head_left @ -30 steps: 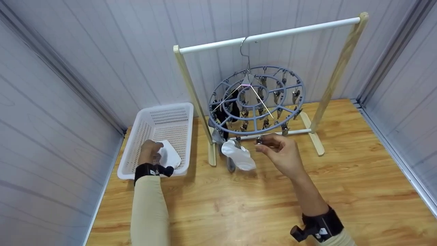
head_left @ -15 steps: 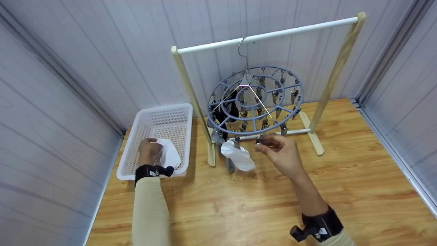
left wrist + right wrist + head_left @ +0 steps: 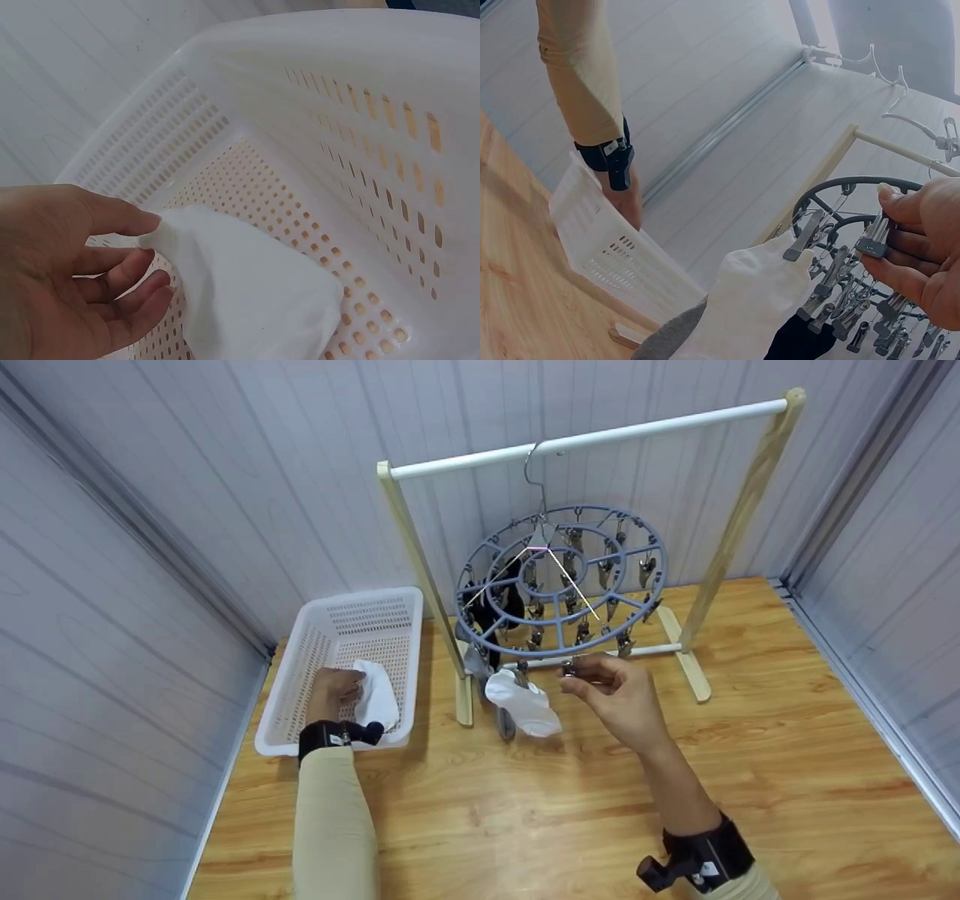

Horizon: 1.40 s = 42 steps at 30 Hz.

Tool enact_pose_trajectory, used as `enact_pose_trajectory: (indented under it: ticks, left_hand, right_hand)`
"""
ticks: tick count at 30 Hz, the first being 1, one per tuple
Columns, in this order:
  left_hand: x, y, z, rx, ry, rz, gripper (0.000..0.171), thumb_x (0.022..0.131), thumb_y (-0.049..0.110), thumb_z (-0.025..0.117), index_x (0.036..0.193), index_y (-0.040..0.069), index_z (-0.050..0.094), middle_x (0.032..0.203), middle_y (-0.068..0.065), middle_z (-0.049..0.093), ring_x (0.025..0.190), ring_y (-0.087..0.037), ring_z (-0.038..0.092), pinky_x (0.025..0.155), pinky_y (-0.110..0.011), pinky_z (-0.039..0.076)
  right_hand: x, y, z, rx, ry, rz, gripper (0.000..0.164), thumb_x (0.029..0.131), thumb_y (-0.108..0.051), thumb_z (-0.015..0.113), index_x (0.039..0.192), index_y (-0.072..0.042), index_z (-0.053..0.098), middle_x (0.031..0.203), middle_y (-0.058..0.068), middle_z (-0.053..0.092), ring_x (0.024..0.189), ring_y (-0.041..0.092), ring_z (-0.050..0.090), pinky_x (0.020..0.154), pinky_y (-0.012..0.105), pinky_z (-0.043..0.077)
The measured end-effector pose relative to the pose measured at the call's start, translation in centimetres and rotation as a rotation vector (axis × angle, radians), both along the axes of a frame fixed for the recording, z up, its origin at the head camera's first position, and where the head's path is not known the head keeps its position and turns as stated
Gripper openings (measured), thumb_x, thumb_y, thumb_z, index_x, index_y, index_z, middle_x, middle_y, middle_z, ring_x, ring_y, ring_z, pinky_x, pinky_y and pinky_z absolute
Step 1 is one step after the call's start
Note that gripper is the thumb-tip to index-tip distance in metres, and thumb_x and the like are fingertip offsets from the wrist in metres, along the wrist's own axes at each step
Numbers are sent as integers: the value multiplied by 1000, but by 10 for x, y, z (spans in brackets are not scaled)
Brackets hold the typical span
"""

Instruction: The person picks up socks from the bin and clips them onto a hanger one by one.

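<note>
My left hand [image 3: 334, 690] is inside the white plastic basket [image 3: 416, 652] and pinches one end of a white sock [image 3: 377, 695]. In the left wrist view the sock [image 3: 259, 281] hangs from between the fingertips over the perforated basket floor. My right hand [image 3: 619, 697] pinches a metal clip [image 3: 872, 244] at the front rim of the round blue-grey hanger [image 3: 559, 620], with nothing visible in the clip's mouth. Left of that hand, another white sock [image 3: 525, 706] hangs from a neighbouring clip [image 3: 804, 236].
The hanger hooks over the white rod [image 3: 622, 433] of a wooden-legged rack [image 3: 739, 532]. Grey and black socks [image 3: 514, 604] hang on its left side; several bare clips [image 3: 647, 570] dangle elsewhere. Pale panel walls enclose the wooden floor [image 3: 525, 825].
In my left hand, the white sock has turned and hangs more lengthwise, the fingers now at its upper edge. My right hand keeps its place on the clip.
</note>
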<state>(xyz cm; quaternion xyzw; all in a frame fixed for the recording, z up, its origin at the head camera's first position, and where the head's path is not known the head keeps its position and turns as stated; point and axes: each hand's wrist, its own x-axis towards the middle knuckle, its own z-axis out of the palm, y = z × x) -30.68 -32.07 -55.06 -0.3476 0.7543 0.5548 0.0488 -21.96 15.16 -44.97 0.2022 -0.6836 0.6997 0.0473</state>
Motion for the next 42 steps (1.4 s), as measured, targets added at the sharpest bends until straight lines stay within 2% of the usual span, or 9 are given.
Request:
enact_pose_trajectory:
  ticks: [5,9,14,21,28,33,37,40,42]
  left_hand:
    - [1,0,-2,-24,2,13,20,95,1,65,113,-9,67,91,-11,65,77,-19,66,82,-34,61]
    - [3,1,-3,-5,32,43,33,94,0,59,125,-12,64,107,-15,64,83,-21,66,85,-35,61]
    - [6,1,-2,14,76,44,53,95,4,51,143,-20,48,124,-22,58,97,-26,62,81,-31,59]
    - [7,-3,0,-62,21,2,46,94,6,48,132,-19,56,105,-23,65,81,-26,64,70,-32,56]
    - [13,-4,7,8,-58,-35,14,94,3,49,104,-3,57,102,-16,58,94,-30,58,83,-38,52]
    - [15,-4,10,83,-47,-12,24,97,7,49,117,-4,57,114,-15,57,99,-26,59,93,-39,53]
    - [16,-5,14,114,-45,-2,21,96,9,50,113,-2,56,98,-11,56,86,-22,57,89,-37,53]
    - [16,-4,17,173,-52,29,8,96,10,52,99,4,50,79,-4,47,76,-19,49,81,-34,50]
    - [15,-3,19,197,-57,47,11,97,13,55,96,7,47,72,-1,43,72,-18,47,78,-33,49]
  right_hand:
    - [0,0,0,-3,-4,5,19,90,12,77,109,14,72,103,28,76,91,25,78,82,38,63]
    - [0,0,-1,1,-4,0,19,91,11,77,109,14,72,103,28,76,91,24,78,82,37,63]
    - [0,0,0,9,-19,-9,19,92,13,75,110,15,71,103,29,75,90,21,78,82,35,63]
    - [1,0,0,12,-21,-2,21,92,13,74,112,16,70,105,31,74,91,20,78,83,34,63]
    - [2,0,0,-2,-5,6,20,93,14,73,112,17,69,105,32,74,93,19,77,84,32,63]
    - [1,0,-1,9,-6,1,21,92,11,74,113,15,71,105,28,75,93,22,78,84,35,63]
    - [1,1,-1,11,-9,3,22,92,8,77,113,13,72,105,25,76,93,24,78,84,37,63]
    - [1,1,0,10,-16,2,23,92,7,78,113,13,72,105,25,76,93,25,78,84,37,63]
    - [1,0,0,10,-20,-4,23,92,8,77,113,14,72,105,25,77,92,24,78,84,36,63]
